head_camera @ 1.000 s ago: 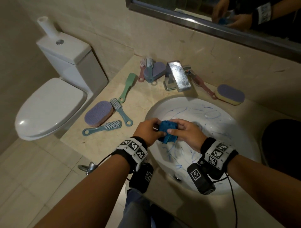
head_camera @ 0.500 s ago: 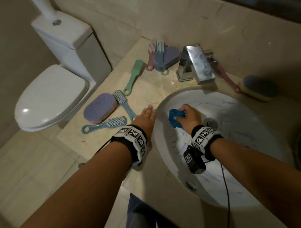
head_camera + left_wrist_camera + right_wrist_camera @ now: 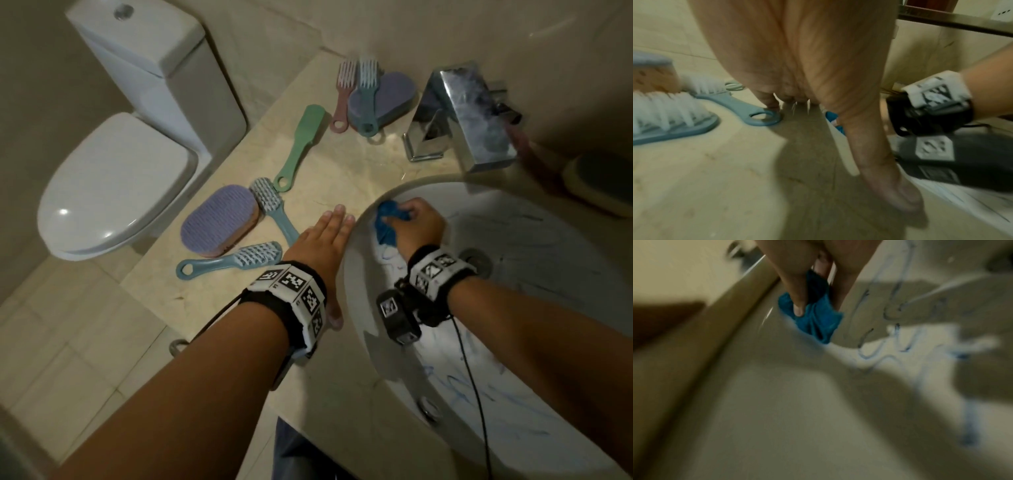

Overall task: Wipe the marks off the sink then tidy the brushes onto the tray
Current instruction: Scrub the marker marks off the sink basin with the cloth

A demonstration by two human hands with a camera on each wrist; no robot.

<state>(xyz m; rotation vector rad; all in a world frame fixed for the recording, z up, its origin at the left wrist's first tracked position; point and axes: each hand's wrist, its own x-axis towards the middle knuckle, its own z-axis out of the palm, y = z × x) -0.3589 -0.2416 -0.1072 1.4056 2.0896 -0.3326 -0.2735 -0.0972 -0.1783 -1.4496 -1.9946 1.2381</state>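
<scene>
Now your left hand (image 3: 322, 245) has let go and lies flat, fingers straight, on the desk (image 3: 342, 164), while your right hand (image 3: 416, 226) bunches the blue cloth (image 3: 385, 219) against the sink (image 3: 548, 240) wall, so wiping has started.

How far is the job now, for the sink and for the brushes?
Done: nothing fully. In hand: the right hand presses the blue cloth on the sink wall near the rim; the left hand lies flat on the counter. Left: most blue marks, and the brushes, still on the counter.
</scene>
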